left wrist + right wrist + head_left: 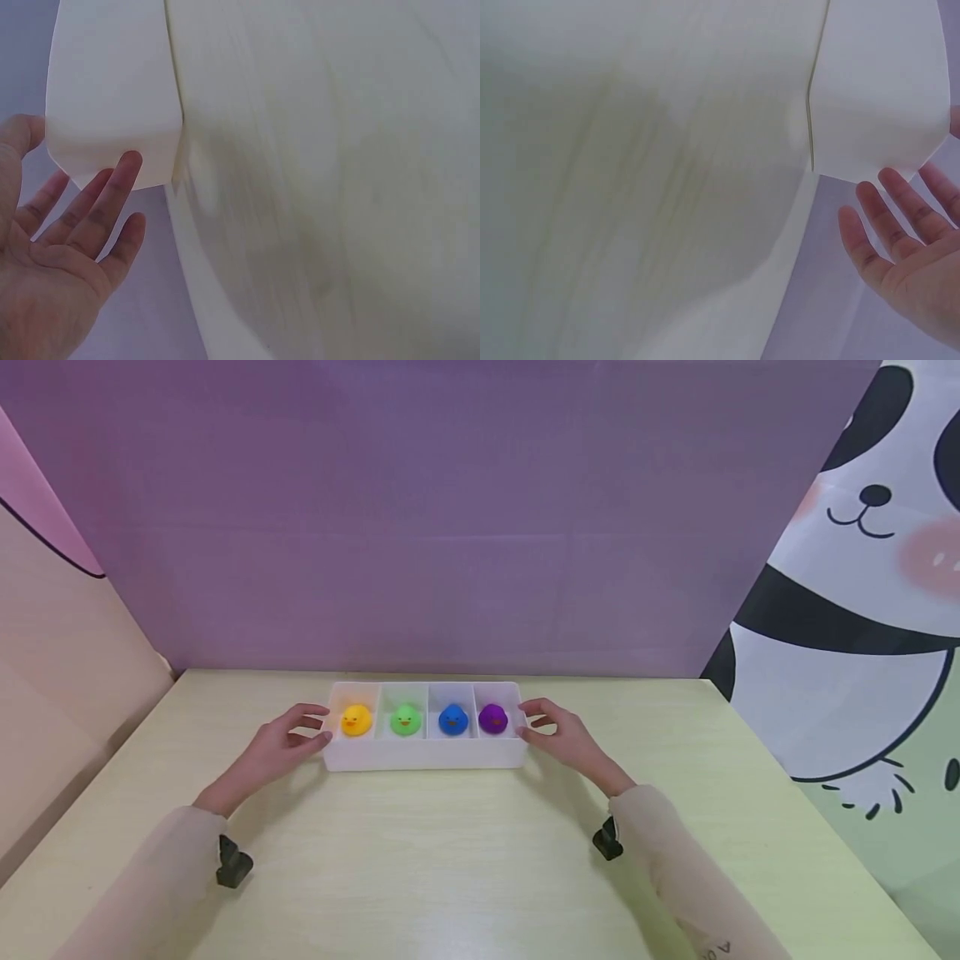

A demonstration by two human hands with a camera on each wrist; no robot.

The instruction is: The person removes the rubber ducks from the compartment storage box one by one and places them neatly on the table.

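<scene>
Bracketing white tray [423, 758] on worktop [465, 860]: left hand [281, 747], right hand [558, 735] open at end walls, nothing gripped. Four ducks seated, one per compartment. Next move judged: even squeeze needed from both sides.

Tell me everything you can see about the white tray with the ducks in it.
The white tray is a long, shallow box, plastic by its look, with slightly see-through walls, split into four compartments in a row. Each holds one small duck: yellow duck, green duck, blue duck, purple duck. It sits flat on the pale wooden table, near the far edge. The left hand and right hand flank its short ends, fingers straight, touching or nearly touching.
</scene>
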